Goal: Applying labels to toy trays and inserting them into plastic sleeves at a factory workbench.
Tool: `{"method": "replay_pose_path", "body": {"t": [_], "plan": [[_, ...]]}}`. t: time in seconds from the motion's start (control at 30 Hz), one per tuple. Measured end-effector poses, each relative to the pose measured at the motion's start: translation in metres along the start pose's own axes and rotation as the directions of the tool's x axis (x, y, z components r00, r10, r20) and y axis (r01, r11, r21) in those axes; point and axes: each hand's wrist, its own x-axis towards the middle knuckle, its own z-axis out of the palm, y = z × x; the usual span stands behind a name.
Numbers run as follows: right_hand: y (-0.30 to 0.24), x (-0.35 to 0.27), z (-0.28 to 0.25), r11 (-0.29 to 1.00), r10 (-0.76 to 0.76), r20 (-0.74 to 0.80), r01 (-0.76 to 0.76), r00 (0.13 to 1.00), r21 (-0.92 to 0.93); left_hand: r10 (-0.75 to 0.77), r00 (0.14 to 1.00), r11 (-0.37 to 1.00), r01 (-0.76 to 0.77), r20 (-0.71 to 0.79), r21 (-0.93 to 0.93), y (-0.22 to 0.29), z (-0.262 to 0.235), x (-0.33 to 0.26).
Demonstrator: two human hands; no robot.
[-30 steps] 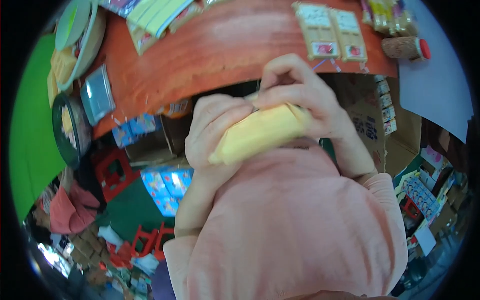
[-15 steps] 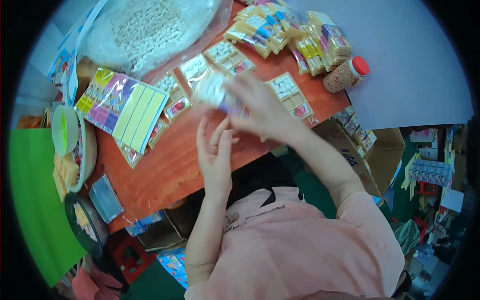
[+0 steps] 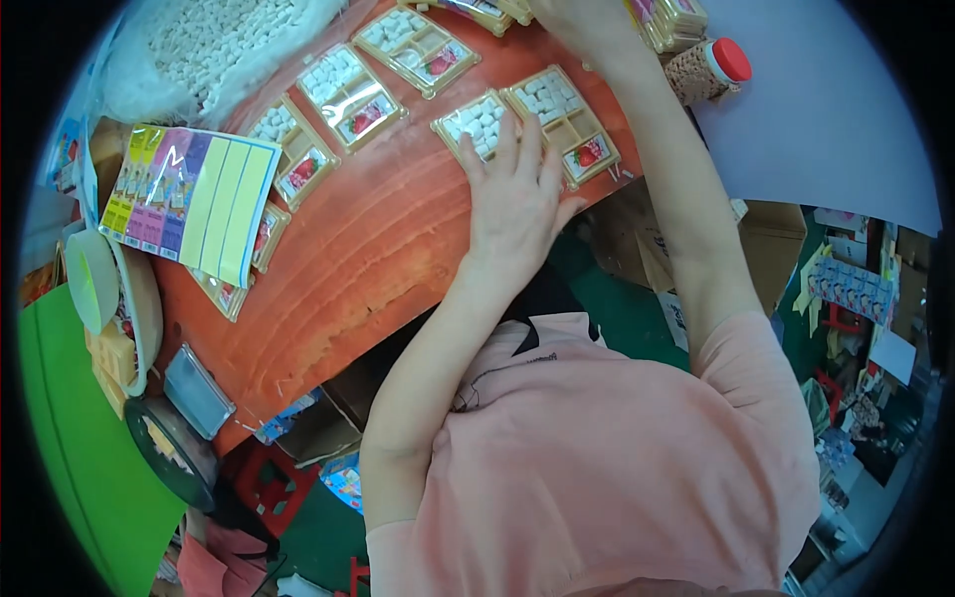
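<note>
Left hand [image 3: 515, 204] now down flat on tray [image 3: 479, 123] w/ white pellets.

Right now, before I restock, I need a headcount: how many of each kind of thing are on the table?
Filled clear trays out in the open: 5
Trays partly under the sheet: 2
Coloured sheet: 1
Red-capped jar: 1
Bag of white pieces: 1
Total: 10, leaving out trays and stacks cut off at the top edge.

An orange wooden table [image 3: 378, 259] stands over a cluttered green floor [image 3: 70, 478].
</note>
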Motion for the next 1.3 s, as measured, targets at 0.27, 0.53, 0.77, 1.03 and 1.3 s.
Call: {"method": "replay_pose_path", "body": {"t": [0.27,0.53,0.77,1.03,1.3], "plan": [[-0.096,-0.151,-0.008,0.968,0.247,0.320,-0.219,0.915,-0.122,-0.090,0.994,0.978,0.100,-0.059,0.183,-0.022,0.000,-0.036],[-0.158,-0.141,0.010,0.966,0.239,0.412,-0.173,0.879,-0.191,-0.239,0.971,0.961,0.240,-0.022,0.140,-0.039,-0.071,-0.127],[-0.187,-0.131,0.028,0.972,0.160,0.451,-0.060,0.878,-0.228,-0.323,0.946,0.932,0.323,-0.031,0.165,-0.067,-0.113,-0.175],[-0.197,-0.075,0.018,0.992,0.103,0.412,-0.124,0.905,0.025,-0.602,0.527,0.789,0.510,-0.600,-0.344,-0.130,-0.148,-0.168],[-0.308,-0.009,0.132,0.865,-0.326,0.366,0.119,0.872,0.487,-0.954,0.114,0.300,0.339,-0.278,-0.892,-0.298,-0.205,-0.153]]}}
